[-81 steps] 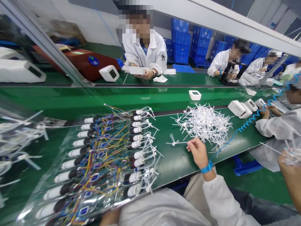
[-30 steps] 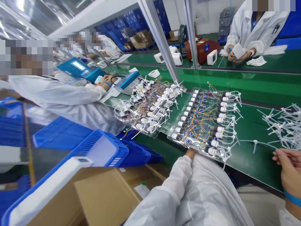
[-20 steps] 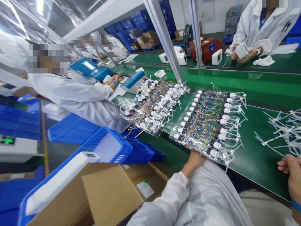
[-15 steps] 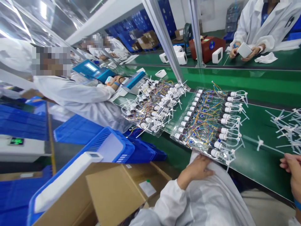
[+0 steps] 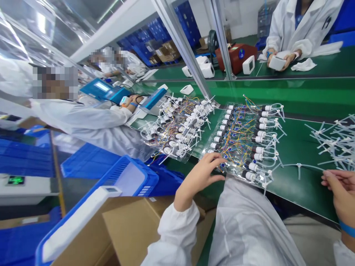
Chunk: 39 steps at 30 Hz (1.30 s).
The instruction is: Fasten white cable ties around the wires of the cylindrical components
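Note:
My left hand (image 5: 203, 170) is over the near left corner of a clear plastic tray (image 5: 234, 168), with thumb and fingers apart and nothing held. Rows of small black-and-white motor-like parts (image 5: 251, 166) lie in that tray, joined to coloured wires and white tubes. I cannot tell whether my fingertips touch the tray. At the right edge, my right hand (image 5: 340, 188) pinches the end of a thin white tube with a T-shaped connector (image 5: 298, 166). The tube stretches left above the green bench, toward the tray's near right side.
A pile of white tubes with connectors (image 5: 340, 142) lies on the right. A second filled tray (image 5: 180, 129) sits left of the first. An open cardboard box (image 5: 133, 229) and a blue crate (image 5: 122, 166) stand at lower left. Co-workers sit left and across; one holds a white device (image 5: 277, 62).
My left hand has risen from my lap, by the tray's near edge, to the tray's near left corner. The right hand keeps its pinch on the tube; the T connector has turned. The view has shifted slightly.

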Tool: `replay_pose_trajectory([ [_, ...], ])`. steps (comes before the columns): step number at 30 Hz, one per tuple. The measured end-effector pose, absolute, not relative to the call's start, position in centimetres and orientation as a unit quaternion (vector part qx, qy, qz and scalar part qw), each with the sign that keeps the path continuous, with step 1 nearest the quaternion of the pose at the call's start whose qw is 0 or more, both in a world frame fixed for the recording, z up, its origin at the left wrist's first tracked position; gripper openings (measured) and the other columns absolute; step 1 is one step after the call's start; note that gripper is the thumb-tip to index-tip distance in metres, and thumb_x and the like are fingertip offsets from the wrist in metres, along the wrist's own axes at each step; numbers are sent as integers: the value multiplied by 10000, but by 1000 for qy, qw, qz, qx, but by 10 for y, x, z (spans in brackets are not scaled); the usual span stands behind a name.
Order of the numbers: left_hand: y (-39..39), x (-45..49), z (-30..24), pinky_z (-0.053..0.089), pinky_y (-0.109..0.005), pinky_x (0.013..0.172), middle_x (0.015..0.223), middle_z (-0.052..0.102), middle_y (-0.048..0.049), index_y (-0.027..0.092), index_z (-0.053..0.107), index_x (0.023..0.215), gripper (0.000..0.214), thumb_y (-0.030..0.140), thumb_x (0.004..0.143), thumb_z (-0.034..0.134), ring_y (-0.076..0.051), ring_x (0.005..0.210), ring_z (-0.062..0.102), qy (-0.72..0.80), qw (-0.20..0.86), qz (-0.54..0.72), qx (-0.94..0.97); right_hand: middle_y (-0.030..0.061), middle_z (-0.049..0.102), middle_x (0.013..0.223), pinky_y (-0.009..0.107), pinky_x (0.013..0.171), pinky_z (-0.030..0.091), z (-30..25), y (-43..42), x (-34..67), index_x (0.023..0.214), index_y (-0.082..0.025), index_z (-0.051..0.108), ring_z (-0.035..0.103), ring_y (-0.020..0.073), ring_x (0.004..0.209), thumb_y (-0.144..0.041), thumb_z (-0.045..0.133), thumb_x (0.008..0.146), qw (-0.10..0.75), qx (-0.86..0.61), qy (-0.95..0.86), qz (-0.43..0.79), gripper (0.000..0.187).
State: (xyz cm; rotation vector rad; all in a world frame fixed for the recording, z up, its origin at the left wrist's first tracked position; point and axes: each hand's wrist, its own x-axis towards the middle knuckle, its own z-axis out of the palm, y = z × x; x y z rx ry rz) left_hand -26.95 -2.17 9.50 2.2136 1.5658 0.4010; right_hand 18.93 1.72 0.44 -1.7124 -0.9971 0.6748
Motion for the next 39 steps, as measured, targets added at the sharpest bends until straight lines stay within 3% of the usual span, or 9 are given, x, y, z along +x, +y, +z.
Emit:
replay_pose_trajectory([
  [2,-15,-275,83,513,-542,1202,1504,613,-140,282,693,1407,493,289,945,862,-353,1412,581,557,190,115,800,79,788,805,428,756,550,5,17,189,940,-200,818,732,250,731,-541,897,726,503,-705,-412,283,411],
  [4,-10,-278,74,500,-527,1203,1477,628,-124,278,702,1353,402,226,969,814,-334,1397,582,559,189,119,798,74,785,807,420,755,551,8,16,187,937,-199,815,730,246,734,-531,897,736,508,-700,-412,287,397],
  [9,-1,-282,71,510,-443,1130,1255,746,-94,229,744,1083,84,289,1065,688,-271,1227,659,538,220,173,796,45,768,795,394,752,535,19,14,182,935,-211,800,712,226,725,-503,893,781,507,-688,-425,297,343],
  [14,6,-282,75,556,-373,1008,1047,810,-70,219,783,1026,247,370,1111,607,-231,1005,728,572,225,280,738,43,777,822,399,762,538,17,14,187,967,-218,809,715,241,746,-547,913,780,495,-690,-432,305,392],
  [25,31,-279,91,600,-353,1007,1035,868,-65,202,851,975,295,433,1028,675,-242,1001,787,633,201,461,589,70,792,874,395,743,556,8,15,194,1033,-201,795,725,265,775,-694,906,775,489,-673,-460,312,568],
  [39,65,-273,121,595,-340,867,871,827,-54,214,816,870,259,413,986,699,-222,859,746,576,173,582,547,64,770,864,373,747,571,1,16,195,1033,-198,788,730,260,796,-701,843,843,484,-662,-474,320,541],
])
